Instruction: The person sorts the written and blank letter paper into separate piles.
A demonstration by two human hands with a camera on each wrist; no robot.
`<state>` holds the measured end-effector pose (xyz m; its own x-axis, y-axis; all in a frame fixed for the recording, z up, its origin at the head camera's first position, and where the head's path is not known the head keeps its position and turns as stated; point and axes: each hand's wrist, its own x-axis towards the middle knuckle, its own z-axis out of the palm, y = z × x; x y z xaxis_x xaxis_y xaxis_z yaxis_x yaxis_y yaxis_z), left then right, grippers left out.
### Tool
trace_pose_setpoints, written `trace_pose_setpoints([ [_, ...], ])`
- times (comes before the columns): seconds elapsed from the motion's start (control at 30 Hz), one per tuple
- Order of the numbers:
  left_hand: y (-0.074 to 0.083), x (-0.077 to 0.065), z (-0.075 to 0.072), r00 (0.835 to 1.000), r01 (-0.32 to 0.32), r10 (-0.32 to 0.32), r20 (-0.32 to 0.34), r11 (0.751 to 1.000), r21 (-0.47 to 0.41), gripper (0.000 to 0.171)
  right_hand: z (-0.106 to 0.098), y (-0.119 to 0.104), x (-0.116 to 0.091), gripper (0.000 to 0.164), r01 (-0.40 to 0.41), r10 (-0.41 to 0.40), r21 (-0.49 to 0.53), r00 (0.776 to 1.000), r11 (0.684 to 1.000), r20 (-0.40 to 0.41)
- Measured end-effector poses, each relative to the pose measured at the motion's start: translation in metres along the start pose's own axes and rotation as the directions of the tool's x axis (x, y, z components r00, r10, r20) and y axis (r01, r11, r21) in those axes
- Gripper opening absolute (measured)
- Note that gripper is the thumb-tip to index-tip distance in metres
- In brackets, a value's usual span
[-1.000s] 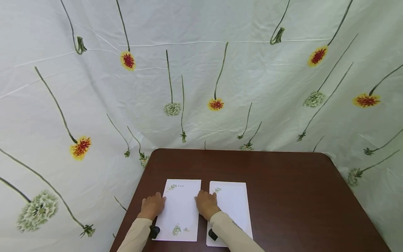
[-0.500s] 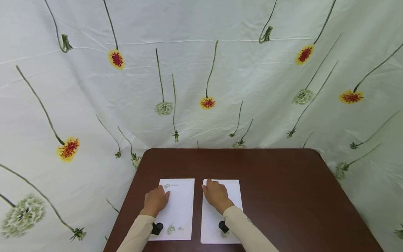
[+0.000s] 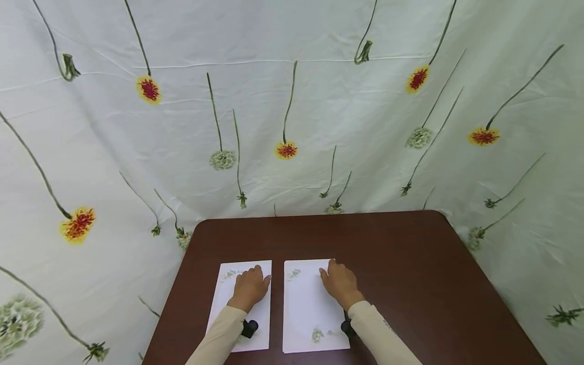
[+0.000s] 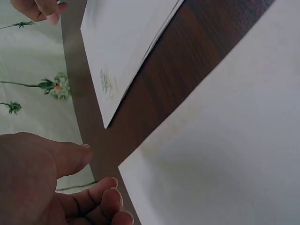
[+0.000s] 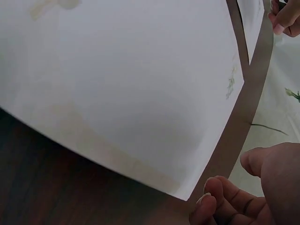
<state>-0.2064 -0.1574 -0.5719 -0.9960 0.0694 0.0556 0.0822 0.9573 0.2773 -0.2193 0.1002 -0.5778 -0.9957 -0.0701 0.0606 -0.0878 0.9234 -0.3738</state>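
Two white paper piles with green plant prints lie side by side on the table. Over the upper part of the left paper (image 3: 218,304) hovers or rests my left hand (image 3: 251,288); the head view does not settle which. In the left wrist view its thumb (image 4: 70,159) and loosely bent fingers are apart, beside the corner of the paper (image 4: 234,150). At the upper right corner of the right stack of paper (image 3: 305,304) is my right hand (image 3: 341,285). The right wrist view shows its thumb and fingertips (image 5: 206,204) separated, just off the stack's corner (image 5: 154,117).
A dark brown table (image 3: 410,284) carries both papers, with a narrow strip of bare wood between them. Behind it hangs a pale cloth (image 3: 255,30) printed with flowers. A small black device (image 3: 249,328) sits at the left wrist, another (image 3: 348,329) at the right.
Both hands have moved right across the papers: the left from the left paper's outer edge to its upper right, the right from between the papers to the stack's far corner. The view has shifted.
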Motion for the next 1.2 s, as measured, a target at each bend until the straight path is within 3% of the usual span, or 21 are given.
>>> trace_pose_setpoints([
  [0.23, 0.017, 0.001, 0.013, 0.998, -0.021, 0.022, 0.057, 1.0, -0.016, 0.039, -0.001, 0.021, -0.007, 0.048, -0.096, 0.096, -0.003, 0.992, 0.995, 0.079],
  [0.47, 0.024, -0.004, 0.031, 0.994, -0.015, 0.018, 0.104, 1.0, -0.021, 0.039, 0.003, 0.025, -0.013, 0.05, -0.103, 0.103, -0.008, 0.991, 0.995, 0.087],
  [0.8, 0.039, -0.008, 0.038, 0.989, -0.022, 0.027, 0.147, 0.999, -0.035, 0.042, 0.005, 0.022, -0.021, 0.051, -0.15, 0.153, -0.031, 0.979, 0.988, 0.135],
  [1.2, 0.042, -0.007, 0.045, 0.988, -0.018, 0.018, 0.156, 1.0, -0.001, 0.044, 0.006, 0.019, -0.021, 0.052, -0.161, 0.169, -0.069, 0.976, 0.985, 0.139],
])
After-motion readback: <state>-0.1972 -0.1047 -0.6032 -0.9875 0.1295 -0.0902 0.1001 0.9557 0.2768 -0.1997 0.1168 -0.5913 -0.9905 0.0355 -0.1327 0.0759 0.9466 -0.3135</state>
